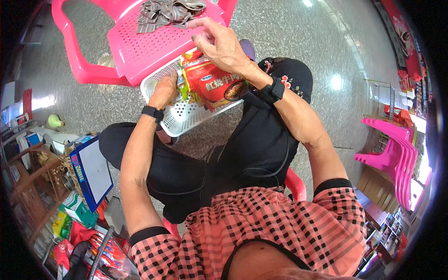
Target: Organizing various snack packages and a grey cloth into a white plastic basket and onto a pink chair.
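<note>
A white perforated plastic basket [185, 122] rests by my knees, against the front edge of a pink plastic chair [150, 49]. Red instant noodle packets [213, 82] lie in its right part, with smaller yellow and green wrappers [183, 84] beside them. My left hand [166, 89] reaches down inside the basket's left end; its fingertips are partly hidden, so its hold cannot be told. Above the packets, near the chair seat's edge, my right hand [218, 43] is raised with curled, parted fingers and no visible object. A crumpled striped grey cloth [168, 14] lies on the chair seat.
Stacked pink plastic chairs [395, 154] stand at the right, near a cardboard box [378, 189]. At the left are a blue-framed white board [94, 171], cluttered shelving and a green box [82, 213]. A light green object [55, 120] stands on the speckled floor.
</note>
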The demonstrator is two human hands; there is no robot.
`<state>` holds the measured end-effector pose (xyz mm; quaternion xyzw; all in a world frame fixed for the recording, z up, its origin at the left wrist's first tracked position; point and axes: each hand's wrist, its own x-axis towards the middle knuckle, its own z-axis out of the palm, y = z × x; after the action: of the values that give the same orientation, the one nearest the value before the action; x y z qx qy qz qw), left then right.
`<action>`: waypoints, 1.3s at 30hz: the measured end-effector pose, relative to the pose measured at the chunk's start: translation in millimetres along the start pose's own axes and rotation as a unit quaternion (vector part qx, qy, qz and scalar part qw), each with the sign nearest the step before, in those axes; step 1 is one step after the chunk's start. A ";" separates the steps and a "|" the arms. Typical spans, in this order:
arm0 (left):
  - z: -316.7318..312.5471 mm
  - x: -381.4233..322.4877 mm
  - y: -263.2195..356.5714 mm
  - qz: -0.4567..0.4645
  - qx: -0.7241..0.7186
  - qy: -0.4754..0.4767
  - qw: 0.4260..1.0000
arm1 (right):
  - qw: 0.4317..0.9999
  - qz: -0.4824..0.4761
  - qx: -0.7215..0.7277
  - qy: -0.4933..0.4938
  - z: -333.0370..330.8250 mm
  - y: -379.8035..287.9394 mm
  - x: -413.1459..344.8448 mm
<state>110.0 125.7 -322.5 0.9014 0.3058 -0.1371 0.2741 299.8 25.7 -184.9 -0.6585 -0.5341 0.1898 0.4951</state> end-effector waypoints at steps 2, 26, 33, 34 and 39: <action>1.0 -0.3 -6.8 0.023 0.010 0.013 1.000 | 1.000 0.003 0.010 -0.004 2.3 2.2 0.2; -75.4 -18.2 11.7 0.040 -0.092 0.185 0.978 | 0.999 0.028 0.006 -0.021 -1.1 7.9 -4.0; -91.3 -25.5 23.6 0.022 -0.174 0.243 0.954 | 0.999 0.012 -0.012 -0.034 0.3 2.6 -6.3; -93.2 -25.9 24.1 0.028 -0.170 0.235 0.957 | 0.999 0.012 -0.012 -0.034 0.7 1.3 -6.0; -97.1 -24.8 23.4 0.046 -0.188 0.215 0.957 | 0.998 0.009 -0.040 -0.057 -0.8 -4.9 -4.9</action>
<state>113.1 154.5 -223.8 0.8546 0.3362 0.1327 0.3728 296.1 20.6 -181.7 -0.6707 -0.5627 0.2095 0.4354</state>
